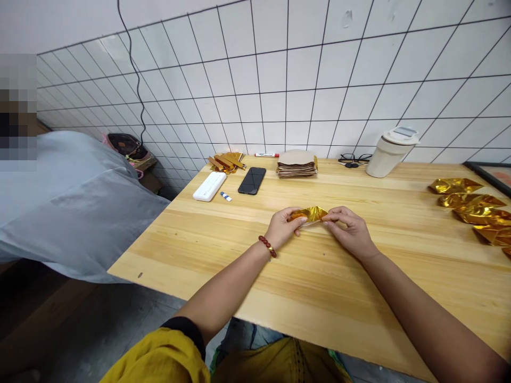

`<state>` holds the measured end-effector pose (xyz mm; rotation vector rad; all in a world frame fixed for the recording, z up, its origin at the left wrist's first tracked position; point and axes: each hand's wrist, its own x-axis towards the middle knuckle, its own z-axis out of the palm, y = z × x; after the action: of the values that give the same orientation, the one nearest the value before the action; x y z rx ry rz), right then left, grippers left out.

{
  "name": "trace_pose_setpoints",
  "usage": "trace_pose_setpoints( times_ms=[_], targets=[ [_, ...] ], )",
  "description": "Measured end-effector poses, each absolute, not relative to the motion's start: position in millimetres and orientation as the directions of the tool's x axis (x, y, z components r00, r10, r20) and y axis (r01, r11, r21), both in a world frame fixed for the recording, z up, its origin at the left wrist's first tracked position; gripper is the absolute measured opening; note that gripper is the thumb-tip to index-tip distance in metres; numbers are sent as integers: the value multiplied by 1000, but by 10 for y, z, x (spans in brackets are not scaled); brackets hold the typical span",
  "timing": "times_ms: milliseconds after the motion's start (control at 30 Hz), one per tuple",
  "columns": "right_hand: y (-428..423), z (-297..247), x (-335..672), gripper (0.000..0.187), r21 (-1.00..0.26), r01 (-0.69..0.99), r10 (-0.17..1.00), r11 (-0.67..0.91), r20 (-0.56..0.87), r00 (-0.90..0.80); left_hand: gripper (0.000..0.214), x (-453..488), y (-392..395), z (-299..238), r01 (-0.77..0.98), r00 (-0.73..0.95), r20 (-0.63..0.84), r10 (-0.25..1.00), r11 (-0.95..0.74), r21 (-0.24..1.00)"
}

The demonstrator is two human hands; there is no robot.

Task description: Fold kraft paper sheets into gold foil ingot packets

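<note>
**Pale wood desk against a white tiled wall**

White square tiles with dark grout behind a light wooden desk (pixel 239 255). Mid-desk, the left hand (pixel 281 226) and right hand (pixel 349 231) each pinch one end of a gold foil piece (pixel 309 214), fingers closed on it, just above the wood.

Along the far edge sit a red marker (pixel 266 155), a brown paper stack (pixel 297 164), glasses (pixel 353 159) and a white tumbler (pixel 389 152). A phone (pixel 252 181) and a power bank (pixel 209 186) lie near the far left corner. More folded gold shapes (pixel 471 210) line the right edge. A person in grey (pixel 72 202) sits off the left edge.
</note>
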<state>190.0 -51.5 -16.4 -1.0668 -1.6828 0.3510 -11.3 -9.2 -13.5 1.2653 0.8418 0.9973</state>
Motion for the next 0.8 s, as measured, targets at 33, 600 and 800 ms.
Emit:
trace_pose_setpoints(
  times_ms=[33, 600, 800],
  targets=[
    [-514, -166, 1901, 10, -683, 473, 786, 556, 617, -33, 55, -113, -94, -126, -138, 347, 19, 938, 31, 990],
    [-500, -193, 1939, 9, -677, 453, 753, 580, 658, 18, 36, -147, -35, -107, -281, 229, -38, 973, 103, 954],
    [-496, -213, 1935, 7, -670, 438, 751, 600, 660, -19, 47, -159, -10, -133, -302, 192, -38, 981, 96, 948]
  ],
)
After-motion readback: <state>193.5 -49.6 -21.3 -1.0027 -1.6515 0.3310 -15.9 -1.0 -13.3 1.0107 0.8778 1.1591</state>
